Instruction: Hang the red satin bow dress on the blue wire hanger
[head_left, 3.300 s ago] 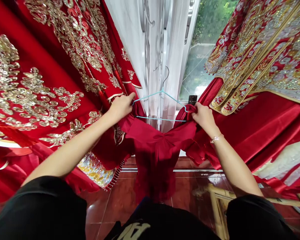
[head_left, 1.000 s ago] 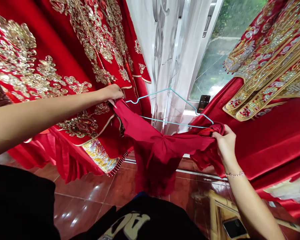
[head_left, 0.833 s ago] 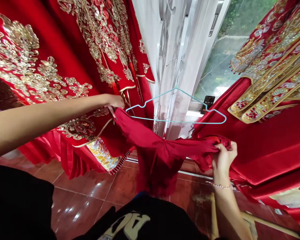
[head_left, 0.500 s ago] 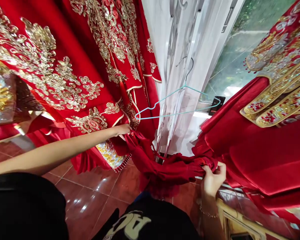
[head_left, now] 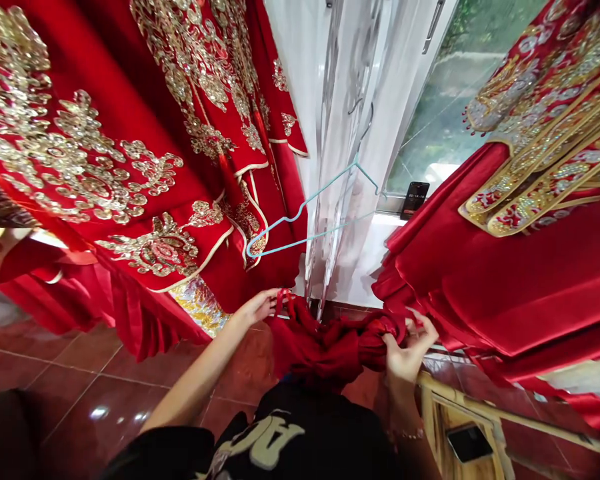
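Note:
A dark red cloth garment [head_left: 325, 350] with a gathered edge hangs between my two hands, low in front of my body. My left hand [head_left: 261, 307] pinches thin red straps at the garment's left end. At the other end, my right hand [head_left: 409, 343] grips the bunched, gathered edge between thumb and fingers. Above the garment and apart from both hands is a light blue wire hanger [head_left: 313, 200], with nothing hung on it. The garment's lower part is folded and partly hidden against my black shirt.
Red robes with gold beading [head_left: 165, 167] hang at the left, and another embroidered red robe [head_left: 480, 267] hangs at the right. A phone [head_left: 414, 200] leans by the window. A wooden stool [head_left: 437, 417] bearing a dark phone [head_left: 469, 443] stands at the lower right on red floor tiles.
Both hands have come closer together and lower, the left one moving down from near the beaded robe. The garment between them now sags and bunches more. The view has shifted slightly.

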Motion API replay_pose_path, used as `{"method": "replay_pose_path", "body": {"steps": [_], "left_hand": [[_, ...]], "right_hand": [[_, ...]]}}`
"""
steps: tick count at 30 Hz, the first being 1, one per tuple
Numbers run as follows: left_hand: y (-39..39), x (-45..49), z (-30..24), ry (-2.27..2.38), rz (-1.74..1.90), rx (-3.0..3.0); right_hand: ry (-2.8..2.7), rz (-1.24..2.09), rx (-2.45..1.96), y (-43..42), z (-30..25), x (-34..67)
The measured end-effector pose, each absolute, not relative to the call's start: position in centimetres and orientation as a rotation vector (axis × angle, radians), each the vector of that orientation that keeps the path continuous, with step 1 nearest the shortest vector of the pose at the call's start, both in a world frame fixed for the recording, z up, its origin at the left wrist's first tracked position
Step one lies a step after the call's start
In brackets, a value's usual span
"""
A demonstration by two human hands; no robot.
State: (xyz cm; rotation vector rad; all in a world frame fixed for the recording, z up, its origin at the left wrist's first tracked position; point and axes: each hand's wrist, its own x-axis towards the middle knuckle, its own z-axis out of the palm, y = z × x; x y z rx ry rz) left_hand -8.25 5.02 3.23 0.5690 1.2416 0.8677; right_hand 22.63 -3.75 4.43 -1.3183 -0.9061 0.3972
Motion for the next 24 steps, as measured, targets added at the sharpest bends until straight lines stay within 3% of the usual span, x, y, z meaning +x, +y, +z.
{"method": "replay_pose_path", "body": {"steps": [7, 24], "left_hand": [[2.8, -7.3, -0.7, 1.175, 1.004, 0.454], [0.4, -7.9, -2.9, 0.991, 1.199, 0.45]], "right_hand": [[-1.147, 0.522, -1.443, -4.5, 3.5, 23.5], [-1.067, 0.599, -1.383, -4.5, 2.9, 23.0]]}}
